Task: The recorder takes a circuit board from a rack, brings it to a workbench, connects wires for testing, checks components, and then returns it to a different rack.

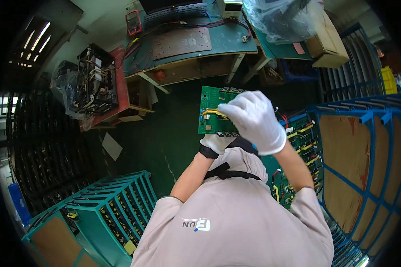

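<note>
A green circuit board (211, 107) with black parts along its top and bottom edges is held up in front of me. My left hand (216, 143), in a white glove with a black wrist strap, grips the board from below. My right hand (255, 120), also white-gloved, lies over the board's right half, its fingertips pinching yellow wires (211, 113) at the board's middle. The right part of the board is hidden behind that hand.
A green rack (107, 213) of upright boards stands at lower left. More wired boards (298, 147) lie at right beside a blue metal cage (365, 147). A green-topped workbench (196, 44) with a meter and cables is ahead; a red cart (100, 84) of electrical gear at left.
</note>
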A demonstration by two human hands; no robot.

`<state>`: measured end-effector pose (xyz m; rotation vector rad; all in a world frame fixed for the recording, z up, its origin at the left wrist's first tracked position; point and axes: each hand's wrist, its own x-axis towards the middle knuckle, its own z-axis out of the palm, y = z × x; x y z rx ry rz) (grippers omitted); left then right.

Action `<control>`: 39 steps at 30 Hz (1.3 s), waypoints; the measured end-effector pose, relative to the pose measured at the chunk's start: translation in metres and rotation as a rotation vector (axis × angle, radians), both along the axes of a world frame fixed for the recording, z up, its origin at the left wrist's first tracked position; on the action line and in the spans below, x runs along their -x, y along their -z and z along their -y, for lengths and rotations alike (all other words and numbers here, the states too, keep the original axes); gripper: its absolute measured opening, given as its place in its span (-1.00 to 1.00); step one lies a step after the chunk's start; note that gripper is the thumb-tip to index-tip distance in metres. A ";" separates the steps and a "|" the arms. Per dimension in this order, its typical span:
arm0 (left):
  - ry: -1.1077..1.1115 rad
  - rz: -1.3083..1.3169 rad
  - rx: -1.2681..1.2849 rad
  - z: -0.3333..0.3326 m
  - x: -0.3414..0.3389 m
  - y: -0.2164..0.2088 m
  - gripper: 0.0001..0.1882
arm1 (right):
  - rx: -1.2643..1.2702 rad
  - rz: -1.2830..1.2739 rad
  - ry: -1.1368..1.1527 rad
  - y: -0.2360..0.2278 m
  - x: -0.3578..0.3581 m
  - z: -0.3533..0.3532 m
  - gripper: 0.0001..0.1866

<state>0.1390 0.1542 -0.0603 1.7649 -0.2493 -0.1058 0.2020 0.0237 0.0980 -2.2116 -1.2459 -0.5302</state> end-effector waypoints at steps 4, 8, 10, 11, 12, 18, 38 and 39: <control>-0.023 0.176 -0.205 -0.019 -0.027 -0.024 -0.47 | 0.153 -0.049 -0.187 -0.001 -0.077 -0.012 -0.74; -0.015 0.124 -0.104 -0.039 -0.063 -0.027 -0.46 | 0.198 -0.237 -0.261 0.014 -0.126 -0.026 -0.75; -0.057 0.174 -0.228 -0.047 -0.085 -0.019 -0.45 | 0.240 -0.315 -0.296 0.019 -0.157 -0.031 -0.77; -0.086 0.217 -0.332 -0.051 -0.097 -0.014 -0.44 | 0.285 -0.343 -0.300 0.020 -0.172 -0.033 -0.78; -0.112 0.271 -0.469 -0.053 -0.107 -0.009 -0.44 | 0.329 -0.368 -0.302 0.019 -0.184 -0.033 -0.79; -0.040 0.785 -2.167 -0.069 -0.185 0.004 -0.40 | 0.266 -0.644 -0.364 0.006 -0.261 -0.044 -0.48; -0.338 0.076 -0.170 -0.164 -0.305 0.068 -0.39 | 0.357 -0.495 -0.225 0.111 -0.380 -0.163 -0.50; -0.418 -0.127 0.145 -0.187 -0.305 0.076 -0.43 | 0.367 -0.528 -0.208 0.122 -0.385 -0.171 -0.53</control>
